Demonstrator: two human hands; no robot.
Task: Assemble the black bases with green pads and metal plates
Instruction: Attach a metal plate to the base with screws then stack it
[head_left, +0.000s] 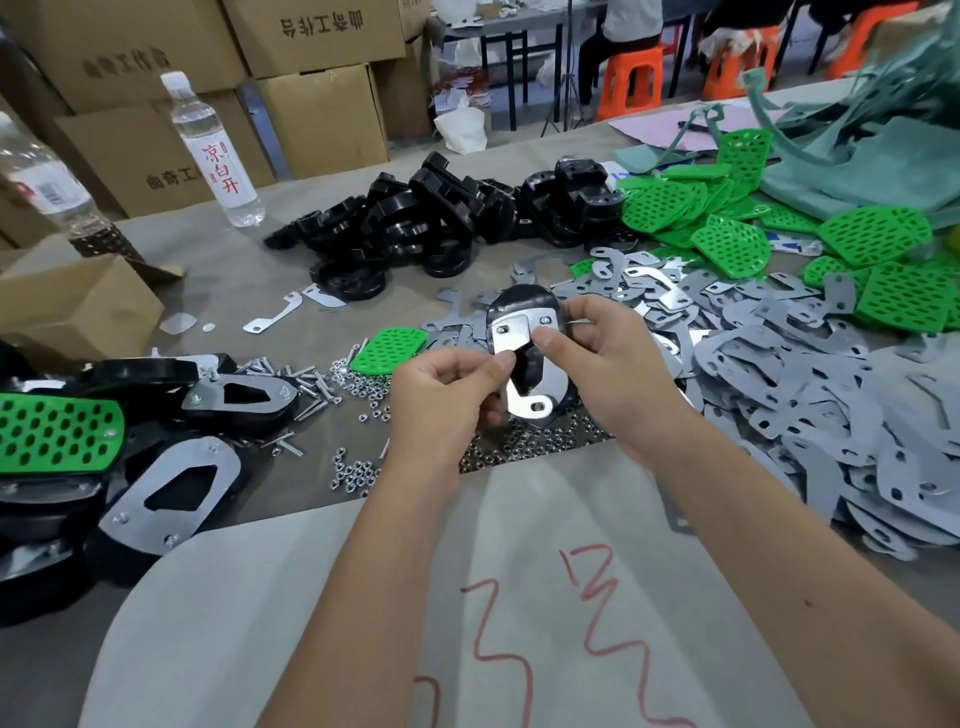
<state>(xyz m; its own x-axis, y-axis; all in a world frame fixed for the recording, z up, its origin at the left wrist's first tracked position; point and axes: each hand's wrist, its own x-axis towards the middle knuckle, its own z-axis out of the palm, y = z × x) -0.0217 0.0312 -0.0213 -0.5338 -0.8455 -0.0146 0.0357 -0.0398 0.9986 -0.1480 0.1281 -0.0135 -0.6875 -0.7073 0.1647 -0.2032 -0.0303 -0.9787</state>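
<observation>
**Metal plate held against a black base above the desk**

Both hands hold one assembly above the middle of the desk (249, 270). The left hand (441, 397) has its fingers curled, with the thumb pinching the lower left edge of a shiny metal plate (519, 364). The right hand (605, 358) grips the black base (524, 306) from the right, its thumb pressing on the plate and its index finger lying near the base's upper edge. The plate lies flat on the face of the base; two holes show near the plate's top and one at its lower tip.

Behind the hands lies a heap of loose black bases (441, 218). To the right of it are scattered green pads (872, 236), perforated with oval holes, and in front of these a broad spread of grey plates (810, 384). One green pad (388, 349) lies just left of the hands, beside small nuts (358, 470) and screws (311, 384). Finished units (119, 441) are stacked at the left edge. A water bottle (218, 150) stands upright at the far left before cardboard boxes (322, 114).
</observation>
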